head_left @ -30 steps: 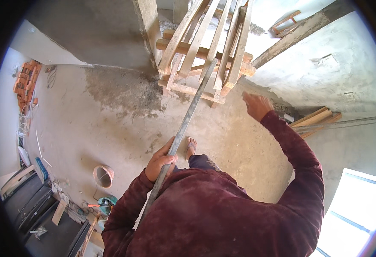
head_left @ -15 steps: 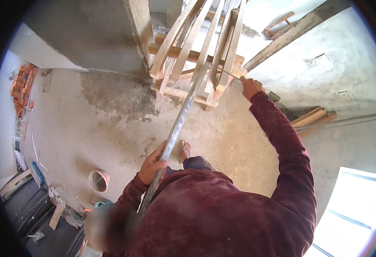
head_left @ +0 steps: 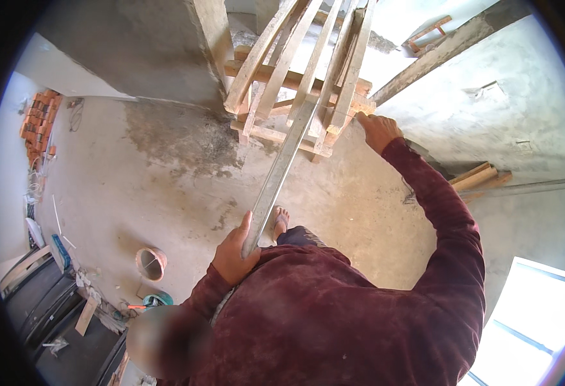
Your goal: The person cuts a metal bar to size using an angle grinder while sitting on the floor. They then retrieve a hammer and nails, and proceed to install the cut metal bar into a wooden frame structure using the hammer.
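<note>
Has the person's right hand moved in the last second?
Yes. The right hand has reached forward to the wooden frame and now rests on its edge.

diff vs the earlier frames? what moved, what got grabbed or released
The right hand reached further forward: a second ago it hovered short of the wooden frame; now it rests on the frame's right edge. Whether it grips cannot be told. The left hand stayed closed on the long grey plank, whose far end leans into the frame as before. Nothing was let go. The round pot and brick stack are unchanged.
</note>
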`<state>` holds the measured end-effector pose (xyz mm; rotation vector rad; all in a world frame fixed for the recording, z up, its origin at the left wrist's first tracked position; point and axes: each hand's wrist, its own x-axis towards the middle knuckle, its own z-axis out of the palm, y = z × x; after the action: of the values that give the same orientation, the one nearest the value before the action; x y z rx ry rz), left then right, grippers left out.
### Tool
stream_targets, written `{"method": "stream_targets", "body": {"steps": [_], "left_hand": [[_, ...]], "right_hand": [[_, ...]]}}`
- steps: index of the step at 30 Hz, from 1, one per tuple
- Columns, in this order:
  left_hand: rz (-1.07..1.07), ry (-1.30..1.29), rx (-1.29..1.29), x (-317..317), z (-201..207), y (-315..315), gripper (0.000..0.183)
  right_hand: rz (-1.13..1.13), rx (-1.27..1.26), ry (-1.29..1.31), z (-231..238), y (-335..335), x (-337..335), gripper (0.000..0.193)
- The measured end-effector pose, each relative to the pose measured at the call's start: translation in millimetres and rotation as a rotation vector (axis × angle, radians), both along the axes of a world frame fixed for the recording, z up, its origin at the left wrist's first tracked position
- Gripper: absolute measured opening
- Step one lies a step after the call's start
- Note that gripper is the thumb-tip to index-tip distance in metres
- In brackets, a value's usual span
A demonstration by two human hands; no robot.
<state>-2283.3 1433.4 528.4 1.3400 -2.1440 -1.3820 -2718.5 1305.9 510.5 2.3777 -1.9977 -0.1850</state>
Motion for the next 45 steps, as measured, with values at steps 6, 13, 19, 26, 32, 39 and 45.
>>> {"method": "stream_targets", "body": {"steps": [6,13,19,26,32,39,45], "left_hand": [[0.088,-0.103,-0.099,7,7,-7,0.078],[0.047,-0.054,-0.171,7,-4,-14,0.079],[0.087,-0.044,-0.091,6,-2,-11,0.08],[0.097,0.043,-0.049,4,-10,-14,0.077],[0.335,0.977,1.036,27,-23,-14,0.042],[0.362,1.547,1.53,32,-42,-7,0.047],[0.343,1.241,1.343,50,-32,-24,0.056]], "right_hand": [[0.324,0.017,-0.21,8,54,83,0.032],[0.036,-0.043,-0.187,-31,-39,44,0.019],[0.537,0.107,-0.247,-3,13,104,0.036],[0.004,0.03,0.0,-11,-97,32,0.023],[0.321,-0.174,-0.323,-27,-27,67,0.043],[0.256,-0.072,-0.246,-51,-39,104,0.02],[0.06,-0.01,-0.123,-6,-83,95,0.025]]}}
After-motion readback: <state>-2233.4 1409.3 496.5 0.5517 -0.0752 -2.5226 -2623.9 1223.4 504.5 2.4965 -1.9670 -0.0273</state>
